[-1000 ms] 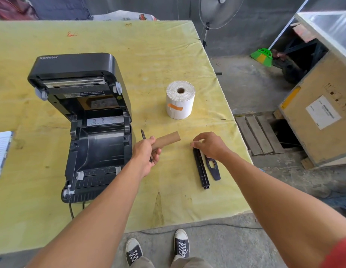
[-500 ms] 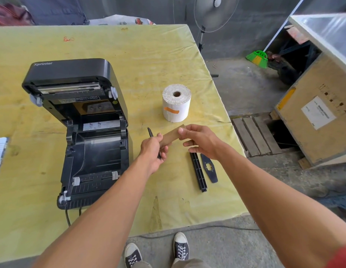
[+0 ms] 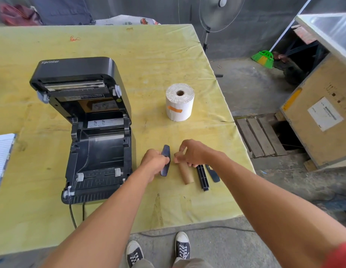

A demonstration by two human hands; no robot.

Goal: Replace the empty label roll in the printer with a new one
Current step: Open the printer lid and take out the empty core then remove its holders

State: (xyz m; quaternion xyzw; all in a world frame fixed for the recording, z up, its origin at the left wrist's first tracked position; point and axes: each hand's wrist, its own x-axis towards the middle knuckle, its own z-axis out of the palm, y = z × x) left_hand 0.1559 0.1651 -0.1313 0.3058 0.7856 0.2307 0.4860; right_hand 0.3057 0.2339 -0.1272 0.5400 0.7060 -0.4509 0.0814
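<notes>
Gripping a dark plastic guide piece [image 3: 165, 160], the left hand [image 3: 154, 161] is closed around its middle just to the right of the printer [image 3: 85, 130], so that both ends of the piece stick out of the fist. The right hand [image 3: 193, 153] sits a little farther right of the printer, fingers curled over the upper end of the empty cardboard core [image 3: 185, 173]; whether they pinch the core or only rest on it cannot be told. The core lies on the yellow table cover [image 3: 129, 47]. Right of the core lie a black spindle bar [image 3: 203, 176] and a second dark guide piece [image 3: 213, 174]. The printer's lid stands open and its roll bay is bare. The new label roll [image 3: 179, 102] stands on end, right of the printer's lid, well apart from both hands.
</notes>
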